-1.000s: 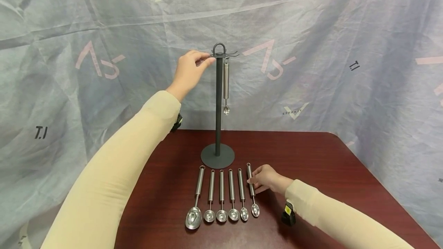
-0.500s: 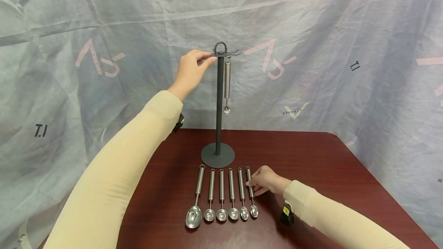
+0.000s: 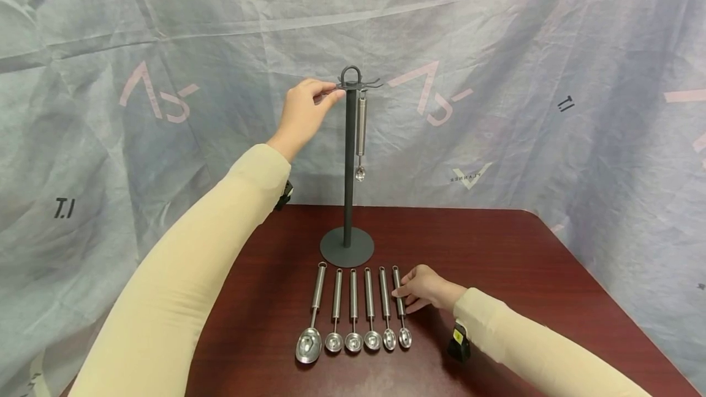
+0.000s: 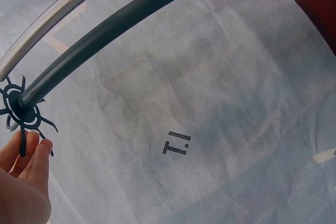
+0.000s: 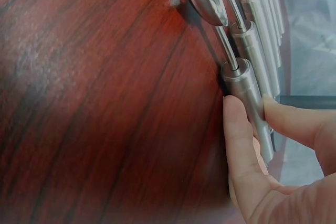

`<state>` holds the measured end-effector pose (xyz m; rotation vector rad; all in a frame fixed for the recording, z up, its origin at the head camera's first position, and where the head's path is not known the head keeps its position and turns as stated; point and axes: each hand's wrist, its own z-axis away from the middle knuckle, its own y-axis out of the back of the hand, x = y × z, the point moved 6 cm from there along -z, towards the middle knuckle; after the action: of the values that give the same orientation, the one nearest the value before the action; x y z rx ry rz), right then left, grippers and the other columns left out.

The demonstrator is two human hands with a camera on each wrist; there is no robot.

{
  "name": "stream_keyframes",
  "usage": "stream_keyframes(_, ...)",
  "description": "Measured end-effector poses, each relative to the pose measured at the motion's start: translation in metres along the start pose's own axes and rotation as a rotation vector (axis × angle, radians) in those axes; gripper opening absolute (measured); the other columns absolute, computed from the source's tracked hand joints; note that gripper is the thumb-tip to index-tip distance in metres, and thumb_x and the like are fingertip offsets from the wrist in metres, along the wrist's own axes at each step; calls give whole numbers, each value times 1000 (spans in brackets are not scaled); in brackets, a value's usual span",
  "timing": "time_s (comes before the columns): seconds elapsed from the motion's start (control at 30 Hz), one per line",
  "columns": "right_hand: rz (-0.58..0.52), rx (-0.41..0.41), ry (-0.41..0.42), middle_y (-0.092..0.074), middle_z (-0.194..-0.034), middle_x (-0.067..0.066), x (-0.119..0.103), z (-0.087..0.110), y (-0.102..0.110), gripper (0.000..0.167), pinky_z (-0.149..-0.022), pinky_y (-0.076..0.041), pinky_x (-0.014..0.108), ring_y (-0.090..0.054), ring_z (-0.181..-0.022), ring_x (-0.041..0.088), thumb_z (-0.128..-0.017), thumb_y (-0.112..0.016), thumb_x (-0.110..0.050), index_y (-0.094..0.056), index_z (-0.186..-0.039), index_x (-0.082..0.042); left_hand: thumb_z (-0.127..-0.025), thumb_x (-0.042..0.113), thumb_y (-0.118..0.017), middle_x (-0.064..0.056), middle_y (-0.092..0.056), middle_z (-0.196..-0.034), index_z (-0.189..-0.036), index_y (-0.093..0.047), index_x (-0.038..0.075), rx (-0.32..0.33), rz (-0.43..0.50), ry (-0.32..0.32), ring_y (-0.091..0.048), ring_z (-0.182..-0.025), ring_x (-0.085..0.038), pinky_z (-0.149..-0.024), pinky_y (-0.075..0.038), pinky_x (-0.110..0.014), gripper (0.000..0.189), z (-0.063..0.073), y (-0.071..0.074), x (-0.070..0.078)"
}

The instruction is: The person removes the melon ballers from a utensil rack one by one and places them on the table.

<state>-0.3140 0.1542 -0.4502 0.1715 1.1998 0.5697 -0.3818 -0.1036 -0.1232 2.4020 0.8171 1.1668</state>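
Note:
A dark grey utensil stand (image 3: pixel 350 158) rises from a round base, with a ring of curved hooks at its top. My left hand (image 3: pixel 302 112) pinches one hook (image 4: pixel 22 142) there, seen between thumb and fingers in the left wrist view. One small metal spoon (image 3: pixel 361 127) hangs from a hook to the right of the post. Several metal spoons lie in a row before the base, bowls toward me. My right hand (image 3: pixel 426 288) pinches the handle of the rightmost spoon (image 5: pixel 242 85), thumb on one side and fingers on the other. That spoon lies on the table.
The dark red wooden table (image 3: pixel 469 244) ends at a rounded far right corner. Behind it hangs a grey printed cloth (image 3: pixel 524 109). A larger spoon (image 3: pixel 309 345) forms the left end of the row, close to the stand's base (image 3: pixel 331 253).
The rightmost spoon has shifted slightly toward me and left, with my right hand on it, then stayed put. My left hand keeps its hold on the hook.

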Motion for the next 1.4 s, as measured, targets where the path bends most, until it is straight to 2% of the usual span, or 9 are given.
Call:
stream_keyframes(0.13, -2, -19, -4, -61, -103, 18, -1, 1, 2, 29, -64, -61, 39, -59, -72, 25, -84, -74, -4, -60, -106, 9, -95, 42, -60, -4, -62, -123, -129, -63, 9, 2, 6, -4, -56, -117, -16, -101, -45, -20, 47, 0, 0, 1)
stream_keyframes(0.33, -17, -30, -25, -62, -96, 16, -1, 1, 8, 16, -66, -61, 39, -61, -74, 26, -85, -73, -6, -65, -92, 7, -95, 42, -59, -4, -61, -124, -130, -62, 10, -7, 8, -2, -56, -118, -16, -101, -44, -19, 48, 1, 1, 2)
stream_keyframes(0.43, -40, -31, -30, -61, -99, 16, -2, -1, 11, 16, -68, -61, 40, -62, -74, 26, -87, -71, -5, -64, -92, 8, -96, 42, -58, -4, -60, -125, -131, -61, 10, -18, 12, 4, -55, -119, -16, -102, -44, -19, 48, 1, 1, 1)
stream_keyframes(0.67, -93, -32, -34, -61, -93, 17, -15, -5, 21, 20, -72, -61, 40, -61, -70, 22, -88, -68, -4, -63, -101, 11, -97, 42, -56, -5, -59, -125, -134, -59, 9, -43, 8, 12, -54, -119, -17, -103, -43, -19, 49, 3, 3, 0)
stream_keyframes(0.83, -103, -53, 18, -63, -113, 26, -31, -7, 30, 25, -77, -60, 38, -65, -74, 18, -91, -63, -4, -62, -110, 13, -97, 43, -55, -5, -59, -125, -134, -59, 9, -44, 0, 13, -54, -118, -16, -103, -43, -19, 50, 1, 3, -1)
stream_keyframes(0.97, -146, -79, 70, -57, -128, 30, -46, -10, 36, 31, -83, -59, 37, -68, -78, 16, -95, -57, -5, -56, -120, 15, -97, 42, -57, -5, -59, -124, -133, -59, 9, -41, 9, 20, -54, -117, -16, -102, -44, -19, 49, 0, 2, -2)
stream_keyframes(1.07, -209, -101, 103, -60, -123, 28, -57, -12, 41, 35, -89, -57, 38, -68, -77, 13, -97, -55, -5, -50, -125, 17, -96, 42, -57, -4, -59, -125, -133, -60, 10, -40, 21, 33, -55, -118, -15, -102, -44, -18, 49, 0, 3, -3)
stream_keyframes(1.23, -269, -114, 118, -64, -110, 14, -70, -12, 48, 40, -95, -54, 41, -68, -83, 14, -98, -54, -6, -46, -131, 16, -95, 43, -58, -3, -59, -125, -133, -59, 10, -38, 27, 48, -55, -118, -14, -101, -43, -17, 50, 0, 2, -3)
stream_keyframes(1.4, -293, -111, 121, -62, -112, 13, -80, -11, 56, 44, -97, -52, 41, -67, -86, 14, -99, -54, -6, -42, -136, 15, -95, 41, -60, -5, -59, -126, -132, -60, 9, -28, 21, 41, -56, -118, -15, -100, -44, -16, 50, -2, -1, 1)
